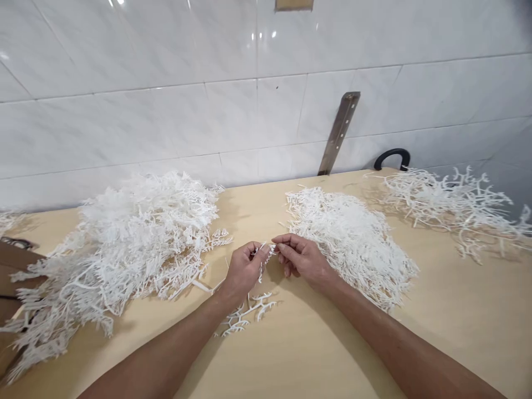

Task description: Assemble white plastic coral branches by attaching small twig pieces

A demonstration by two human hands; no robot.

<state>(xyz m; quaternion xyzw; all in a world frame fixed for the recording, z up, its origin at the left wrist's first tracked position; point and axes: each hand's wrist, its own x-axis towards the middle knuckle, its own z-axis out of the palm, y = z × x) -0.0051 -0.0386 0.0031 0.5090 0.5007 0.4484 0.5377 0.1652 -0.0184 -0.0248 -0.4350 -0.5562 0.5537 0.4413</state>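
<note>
Between the two hands, over the middle of the table, is a small white branched piece (pixel 261 270). My left hand (pixel 246 265) is closed, its thumb and fingers pinching this piece. My right hand (pixel 300 256) is closed too, thumb and index fingertip together at the right end of the same piece. A flat white branched sprig (pixel 249 315) lies on the table just below my left hand. A large tangled heap of white branched pieces (pixel 145 238) is on the left, and a denser heap of thin white pieces (pixel 349 238) lies beside my right forearm.
On the far right of the wooden table (pixel 465 316) spreads a looser pile of white branches (pixel 453 199). A metal strip (pixel 339 133) leans on the tiled wall behind, near a black curved handle (pixel 392 157). A cardboard box (pixel 19 277) stands at the left edge.
</note>
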